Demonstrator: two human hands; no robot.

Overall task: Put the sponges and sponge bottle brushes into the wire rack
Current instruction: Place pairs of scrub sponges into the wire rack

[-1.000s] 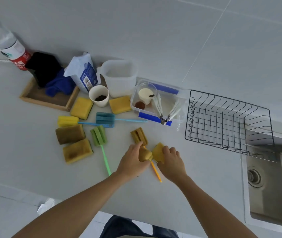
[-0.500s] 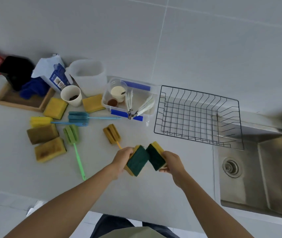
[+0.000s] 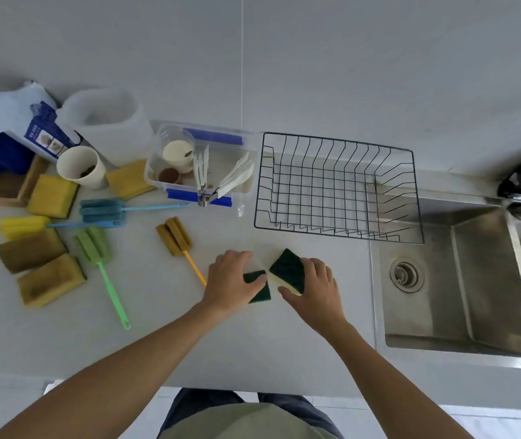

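Observation:
My left hand (image 3: pixel 232 280) grips a green-faced sponge (image 3: pixel 258 288) and my right hand (image 3: pixel 316 285) grips a second green-and-yellow sponge (image 3: pixel 287 270), both held just in front of the black wire rack (image 3: pixel 338 185), which holds nothing. An orange bottle brush (image 3: pixel 175 237) lies left of my hands. Further left lie a green bottle brush (image 3: pixel 94 245), a teal bottle brush (image 3: pixel 102 206) and a yellow-headed bottle brush (image 3: pixel 21 224). Yellow sponges (image 3: pixel 51 196) (image 3: pixel 129 183) and two browned sponges (image 3: pixel 29 250) (image 3: pixel 50 280) lie among them.
A steel sink (image 3: pixel 461 280) sits right of the rack. Behind the sponges stand a clear bin of utensils (image 3: pixel 202 166), a white jug (image 3: pixel 110 122), a paper cup (image 3: pixel 80 167), a blue-and-white bag (image 3: pixel 31 122) and a wooden tray (image 3: pixel 2 185).
My hands lifted two sponges off the counter beside the orange brush and turned them green side up. The view swung right, bringing the rack and sink toward the centre.

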